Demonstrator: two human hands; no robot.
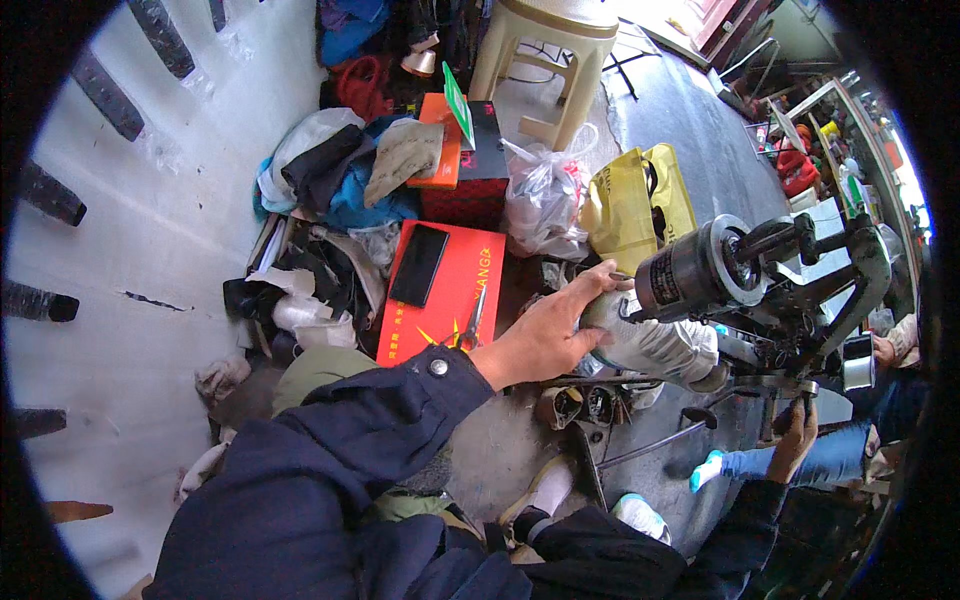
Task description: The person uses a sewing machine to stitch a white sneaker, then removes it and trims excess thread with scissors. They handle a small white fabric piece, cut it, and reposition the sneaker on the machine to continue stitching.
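Note:
A black hand-cranked sewing machine (835, 290) stands at the right, its thick round drum (690, 270) pointing toward the middle. Under that drum lies a whitish shoe (655, 345), tilted sideways, partly covered by the machine. My left hand (565, 325) grips the shoe's left end, thumb below and fingers over the top. Lower right, my right hand (793, 440) reaches up to a flat metal wheel (775, 386) of the machine. Its fingers close on the wheel's rim, seen from the side. Where needle and shoe meet is hidden.
Left of the shoe, a red box (455, 265) carries a black phone (420, 265) and scissors (474, 320). Behind are a yellow bag (640, 200), a white plastic bag (548, 200) and a beige stool (550, 50). Another person's jeans leg (820, 455) is at right.

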